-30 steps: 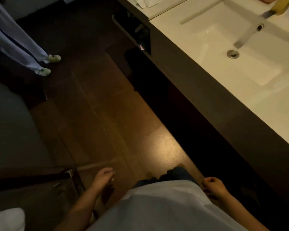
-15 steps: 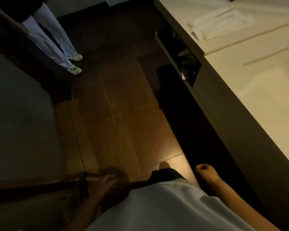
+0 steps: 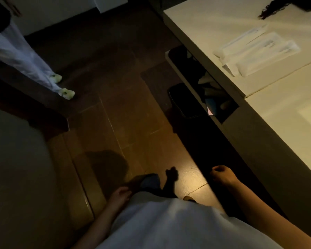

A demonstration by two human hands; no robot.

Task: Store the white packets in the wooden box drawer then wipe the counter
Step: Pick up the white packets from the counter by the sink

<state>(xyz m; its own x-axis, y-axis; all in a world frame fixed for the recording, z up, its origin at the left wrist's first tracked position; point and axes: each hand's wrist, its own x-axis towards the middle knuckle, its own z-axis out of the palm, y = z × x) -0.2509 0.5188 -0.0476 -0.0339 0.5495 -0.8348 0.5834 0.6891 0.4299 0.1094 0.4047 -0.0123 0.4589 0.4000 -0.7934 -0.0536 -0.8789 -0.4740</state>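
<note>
Nearest to us, our white shirt (image 3: 169, 223) fills the bottom of the view, with both bare arms hanging at our sides. Our left hand (image 3: 119, 194) sits low beside our hip, its fingers loosely bent and holding nothing, though the dim light blurs the details. Our right hand (image 3: 222, 175) hangs above the dark gap along the vanity front, its fingers curled into a loose fist with nothing in it. Between the two hands, a patch of light falls on the brown tiled floor (image 3: 133, 123), where the shadow of an arm shows. Further on, a dark bin (image 3: 182, 100) stands on the floor just beside the vanity, under an open drawer (image 3: 201, 81) that juts from the cabinet front and holds some dim items we cannot make out. Above it, the white packets (image 3: 257, 51) lie in a loose overlapping cluster on the pale surface (image 3: 205, 24), well apart from both hands. At the far left, another person's legs in light trousers and pale slippers (image 3: 66, 93) stand on the floor.
</note>
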